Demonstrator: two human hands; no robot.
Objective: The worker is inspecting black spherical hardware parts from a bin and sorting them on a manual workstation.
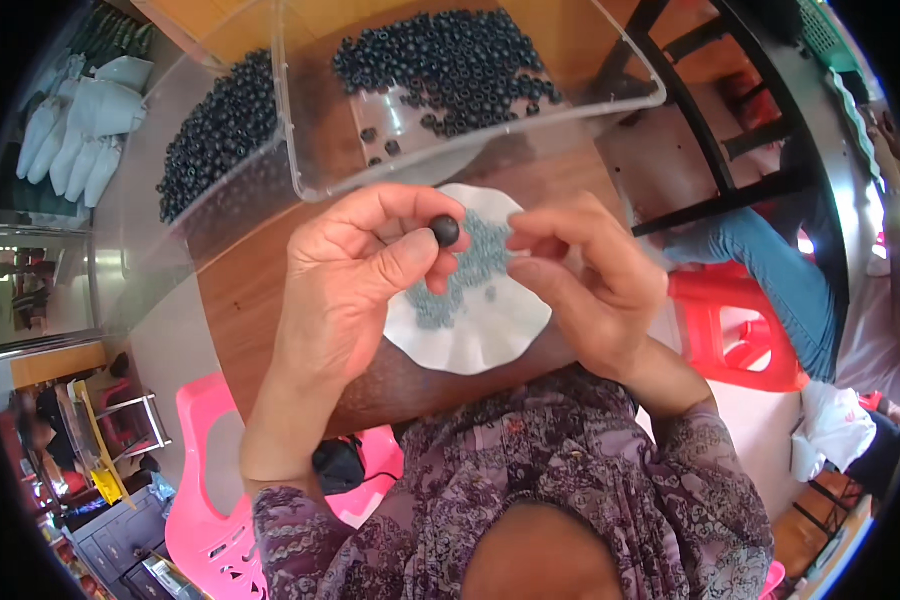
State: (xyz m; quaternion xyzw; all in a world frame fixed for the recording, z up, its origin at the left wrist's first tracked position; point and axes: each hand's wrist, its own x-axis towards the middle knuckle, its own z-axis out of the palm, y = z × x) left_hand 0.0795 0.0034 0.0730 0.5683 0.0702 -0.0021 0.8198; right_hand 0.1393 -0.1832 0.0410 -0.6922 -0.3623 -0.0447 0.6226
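Observation:
Between the thumb and fingertips of my left hand [340, 265] is a round black bead [445, 231], held up over a plate. Just to its right, my right hand [600, 285] is closed in a pinch, its fingertips a short way from the bead. Whatever that pinch holds, if anything, is too small to make out. Below both hands lies a white plate [490, 345] with a wavy rim. Many tiny pale blue-green pieces [485, 250] are spread across it, partly hidden by my left hand.
Past the plate, a clear plastic bin [470, 146] holds many black beads [440, 60]. More black beads [220, 135] fill a clear container to its left. All stand on a brown wooden table [255, 290]. Pink chair [205, 500] at left, red stool [735, 330] and someone's jeans-clad leg [770, 270] at right.

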